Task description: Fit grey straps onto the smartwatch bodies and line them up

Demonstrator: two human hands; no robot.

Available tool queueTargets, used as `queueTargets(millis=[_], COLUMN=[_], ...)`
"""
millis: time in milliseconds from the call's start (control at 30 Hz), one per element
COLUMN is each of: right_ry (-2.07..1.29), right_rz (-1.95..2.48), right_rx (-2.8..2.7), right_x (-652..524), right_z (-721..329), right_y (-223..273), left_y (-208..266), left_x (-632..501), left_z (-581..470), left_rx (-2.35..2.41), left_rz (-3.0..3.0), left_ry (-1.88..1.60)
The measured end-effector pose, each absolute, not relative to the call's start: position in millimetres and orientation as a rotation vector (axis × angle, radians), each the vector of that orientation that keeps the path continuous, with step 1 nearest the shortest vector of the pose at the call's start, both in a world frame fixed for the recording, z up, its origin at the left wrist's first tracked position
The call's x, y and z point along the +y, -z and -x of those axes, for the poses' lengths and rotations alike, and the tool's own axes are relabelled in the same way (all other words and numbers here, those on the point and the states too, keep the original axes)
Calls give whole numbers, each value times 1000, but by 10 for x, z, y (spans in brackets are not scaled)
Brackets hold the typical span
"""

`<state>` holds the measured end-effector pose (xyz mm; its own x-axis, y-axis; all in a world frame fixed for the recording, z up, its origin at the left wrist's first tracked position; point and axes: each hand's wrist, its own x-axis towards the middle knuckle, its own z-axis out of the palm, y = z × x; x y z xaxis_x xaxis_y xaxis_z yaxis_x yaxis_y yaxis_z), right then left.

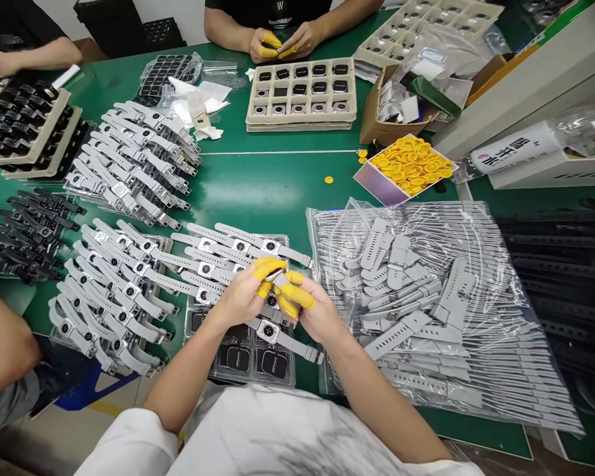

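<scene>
Yellow finger cots cover the fingertips of both my hands. My left hand pinches a small silver-edged watch case, mostly hidden by the fingers. Closed around a grey watch strap, my right hand meets the left one, so strap and case touch or nearly touch. Beneath them, grey-strapped watches lie in rows across a clear plastic tray. Dark square watch faces show in the tray's front pockets. To the right, loose grey straps lie on a large plastic bag packed with more straps.
More strapped watches stand in stacks at left, near black ones. A box of yellow finger cots sits behind the bag. A beige tray of watch cases is across the green table, before a co-worker's hands.
</scene>
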<state>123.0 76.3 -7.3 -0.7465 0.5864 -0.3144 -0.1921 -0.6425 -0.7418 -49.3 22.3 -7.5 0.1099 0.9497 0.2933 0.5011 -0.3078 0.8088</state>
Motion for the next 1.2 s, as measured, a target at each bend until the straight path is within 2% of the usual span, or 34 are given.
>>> queueTargets(millis=[167, 500, 667, 833, 1000, 1133, 1200], right_ry=[-2440, -2440, -2409, -2340, -2493, -2519, -2436], right_rz=[803, 925, 885, 871, 814, 869, 879], right_rx=[-804, -934, -971, -1090, -1354, -1490, -1457], right_x=[777, 785, 777, 766, 821, 890, 900], right_z=[-1256, -1257, -1261, -1287, -1370, -1424, -1423], right_y=[43, 71, 69, 135, 98, 54, 54], left_y=[-8, 41, -1, 42, 68, 44, 40], left_x=[189, 179, 169, 201, 262, 304, 309], left_z=[485, 527, 546, 483, 514, 703, 737], left_rx=[1388, 1510, 1425, 1422, 1322, 1430, 1478], left_rz=[-1814, -1969, -1763, -1400, -1011, -602, -558], left_ry=[-1026, -830, -957, -1275, -1574, -1840, -1820])
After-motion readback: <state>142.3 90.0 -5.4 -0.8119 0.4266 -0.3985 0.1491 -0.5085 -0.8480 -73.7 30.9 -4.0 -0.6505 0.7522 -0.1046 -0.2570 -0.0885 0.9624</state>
